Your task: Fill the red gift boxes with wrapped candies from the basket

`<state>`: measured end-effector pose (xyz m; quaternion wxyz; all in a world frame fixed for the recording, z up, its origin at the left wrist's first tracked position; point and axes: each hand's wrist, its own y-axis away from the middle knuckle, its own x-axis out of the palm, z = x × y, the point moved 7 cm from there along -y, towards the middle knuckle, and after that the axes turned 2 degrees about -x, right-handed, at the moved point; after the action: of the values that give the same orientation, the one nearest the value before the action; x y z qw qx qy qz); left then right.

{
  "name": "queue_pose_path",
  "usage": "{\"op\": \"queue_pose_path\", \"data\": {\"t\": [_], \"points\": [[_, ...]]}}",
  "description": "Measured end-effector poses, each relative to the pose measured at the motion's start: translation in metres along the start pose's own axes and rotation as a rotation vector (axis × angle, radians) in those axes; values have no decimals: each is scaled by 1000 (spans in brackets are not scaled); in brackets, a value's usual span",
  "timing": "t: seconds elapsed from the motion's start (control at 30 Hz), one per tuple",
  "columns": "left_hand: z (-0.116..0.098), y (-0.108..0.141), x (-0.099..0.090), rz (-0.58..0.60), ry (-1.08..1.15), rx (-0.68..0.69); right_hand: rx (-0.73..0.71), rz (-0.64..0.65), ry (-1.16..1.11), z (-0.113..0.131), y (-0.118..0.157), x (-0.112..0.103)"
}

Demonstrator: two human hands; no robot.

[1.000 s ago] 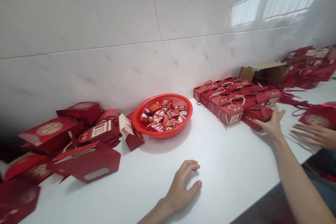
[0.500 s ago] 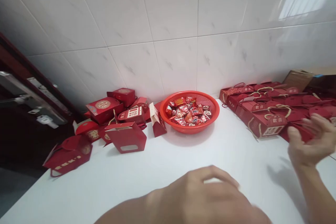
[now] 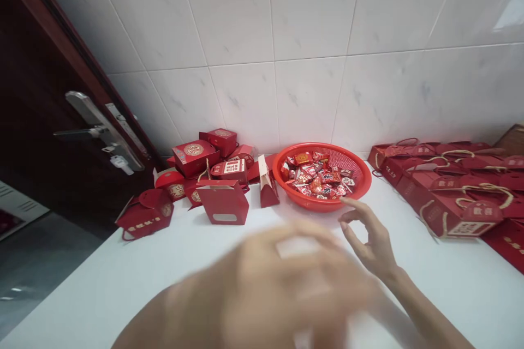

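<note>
My left hand (image 3: 282, 278) is large and badly smeared by motion in the front middle, over the white tabletop (image 3: 164, 267). Its fingers are too blurred to show whether they hold anything. Just in front of the red plastic basket (image 3: 319, 203), at its lower right, is my right hand (image 3: 374, 242). Its fingers are loosely curled, with the thumb near the fingertips and nothing visible between them. Wrapped candies (image 3: 319, 177) in red, white and gold fill the basket's bottom. Beside it on the left, a narrow red box (image 3: 268, 188) stands with an open top.
Several red gift boxes (image 3: 149, 212) are heaped at the left, one upright box (image 3: 223, 202) in front. Rows of red boxes with rope handles (image 3: 458, 210) stand at the right. Behind is a tiled wall (image 3: 307, 87); a dark door (image 3: 45, 65) is at the left.
My right hand has moved left, from the rows of boxes at the right to the front of the basket. The view has turned left, showing more of the door. My left hand stays in front, blurred.
</note>
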<state>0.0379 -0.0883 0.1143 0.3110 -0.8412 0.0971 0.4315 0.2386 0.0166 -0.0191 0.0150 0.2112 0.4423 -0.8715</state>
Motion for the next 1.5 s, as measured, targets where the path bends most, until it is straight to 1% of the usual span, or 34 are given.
{"op": "queue_pose_path", "data": {"t": [0.03, 0.07, 0.1, 0.13, 0.2, 0.23, 0.27, 0.3, 0.33, 0.37, 0.43, 0.47, 0.53, 0.63, 0.7, 0.77, 0.83, 0.93, 1.03, 1.07, 1.13, 1.23, 1.33, 1.4, 1.5], "points": [[13, -10, -12, 13, -5, 42, 10, 18, 1, -3, 5, 4], [36, -17, -24, 20, -69, 18, 19, 35, 3, -6, 9, 8], [66, -21, -39, -10, -151, -62, 28, 53, 7, -10, 13, 11], [101, -19, -53, -57, -221, -200, 36, 69, 11, -13, 16, 14], [168, -6, -74, -125, -249, -442, 49, 98, 12, -17, 20, 18], [196, 4, -78, -152, -221, -546, 54, 108, 9, -19, 21, 20], [219, 13, -77, -149, -148, -620, 58, 117, 7, -19, 21, 22], [236, 21, -72, -138, -44, -670, 59, 126, 5, -20, 22, 23], [247, 27, -66, -157, 36, -708, 57, 135, 5, -20, 22, 24], [253, 31, -62, -196, 85, -727, 55, 143, 5, -20, 23, 26], [254, 35, -54, -286, 119, -733, 53, 164, 7, -20, 25, 29], [252, 34, -51, -310, 113, -722, 52, 174, 9, -20, 26, 31], [245, 30, -43, -283, 106, -681, 52, 190, 8, -20, 29, 34], [232, 23, -34, -172, 110, -597, 53, 207, -7, -19, 32, 39], [225, 20, -30, -169, 127, -572, 66, 220, -26, -18, 33, 42], [215, 16, -21, -200, 179, -570, 97, 239, -54, -18, 35, 44], [200, 8, -3, -207, 261, -557, 153, 278, -100, -19, 37, 48], [168, -11, 33, -168, 359, -493, 261, 344, -209, -20, 41, 55], [140, -32, 64, -115, 465, -437, 332, 364, -305, -20, 43, 59], [134, -38, 74, -91, 513, -445, 344, 364, -315, -21, 42, 60], [129, -47, 91, -36, 616, -508, 351, 354, -302, -24, 40, 58], [131, -56, 111, 50, 772, -643, 336, 302, -259, -30, 34, 51], [137, -62, 123, 97, 912, -715, 331, 277, -236, -35, 33, 46], [141, -66, 128, 130, 979, -749, 339, 302, -234, -37, 34, 48], [144, -67, 136, 224, 1016, -811, 367, 344, -232, -38, 38, 52]]}}
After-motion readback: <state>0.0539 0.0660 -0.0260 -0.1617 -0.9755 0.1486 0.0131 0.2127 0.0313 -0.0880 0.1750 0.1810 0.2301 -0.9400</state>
